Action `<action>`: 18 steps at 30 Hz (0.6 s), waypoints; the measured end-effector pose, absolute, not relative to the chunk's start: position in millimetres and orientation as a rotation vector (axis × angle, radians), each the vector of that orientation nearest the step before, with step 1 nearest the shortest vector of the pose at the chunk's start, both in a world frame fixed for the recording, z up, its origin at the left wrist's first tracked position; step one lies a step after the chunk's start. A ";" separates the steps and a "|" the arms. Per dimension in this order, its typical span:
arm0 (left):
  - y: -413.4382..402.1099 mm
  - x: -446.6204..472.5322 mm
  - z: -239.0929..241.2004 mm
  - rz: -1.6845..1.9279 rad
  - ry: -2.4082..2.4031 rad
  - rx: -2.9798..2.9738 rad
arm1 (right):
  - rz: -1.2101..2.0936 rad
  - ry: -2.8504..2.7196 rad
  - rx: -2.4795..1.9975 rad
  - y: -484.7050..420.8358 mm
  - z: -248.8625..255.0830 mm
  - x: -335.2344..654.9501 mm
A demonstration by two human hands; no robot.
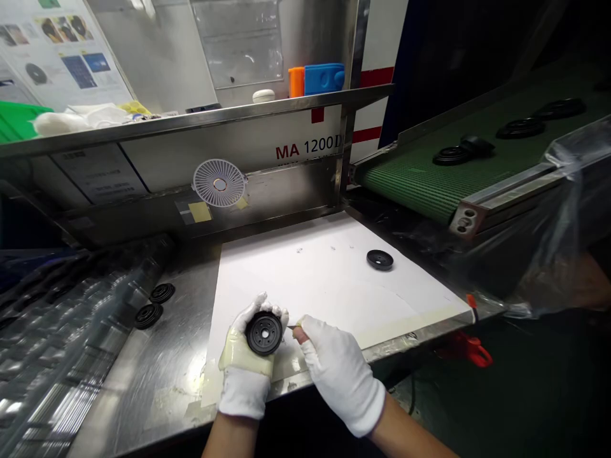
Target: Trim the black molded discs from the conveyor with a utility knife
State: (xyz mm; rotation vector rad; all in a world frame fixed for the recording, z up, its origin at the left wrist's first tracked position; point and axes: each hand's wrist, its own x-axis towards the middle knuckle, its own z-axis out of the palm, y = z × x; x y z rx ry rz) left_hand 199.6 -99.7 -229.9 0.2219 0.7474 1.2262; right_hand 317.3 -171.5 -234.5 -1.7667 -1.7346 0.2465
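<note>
Here's the left hand [245,359], fingers wrapped round the black disc [264,344], over the near-left part of the white sheet [305,280]. The right hand [337,366] has its fingers clamped on a thin tool [292,327], its tip just beside the disc; contact, I can't tell. And there's the danger: too hard a push could skid the tip off the rim into those left fingers, or scratch the disc! A slack left grip could let it twist and drop.

The white-gloved right hand [338,359] hides part of a thin grey tool [291,327]; translucent plastic trays [62,337] look blurred; the left edge crops a green plastic bin [16,122].
</note>
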 end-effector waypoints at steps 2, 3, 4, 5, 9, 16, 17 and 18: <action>-106.5 206.3 -224.4 1.242 0.732 0.257 | 0.211 -1.772 -1.747 -176.9 -231.0 316.0; -110.5 209.3 -221.2 1.243 0.712 0.255 | 0.197 -1.789 -1.742 -180.5 -229.8 316.0; -114.8 211.9 -218.1 1.243 0.694 0.245 | 0.185 -1.805 -1.734 -184.6 -229.0 316.5; -119.4 214.1 -215.0 1.248 0.682 0.239 | 0.177 -1.819 -1.723 -189.0 -228.2 317.7; -138.1 219.4 -206.0 1.246 0.658 0.258 | 0.181 -1.771 -1.670 -208.4 -223.1 329.1; -159.2 227.2 -197.5 1.142 0.605 0.302 | 0.105 -1.620 -1.739 -234.1 -208.7 354.2; -159.7 228.9 -196.9 1.126 0.602 0.288 | 0.111 -1.596 -1.755 -235.4 -207.4 357.6; -159.4 230.5 -196.6 1.113 0.607 0.278 | 0.128 -1.572 -1.757 -236.2 -206.0 361.3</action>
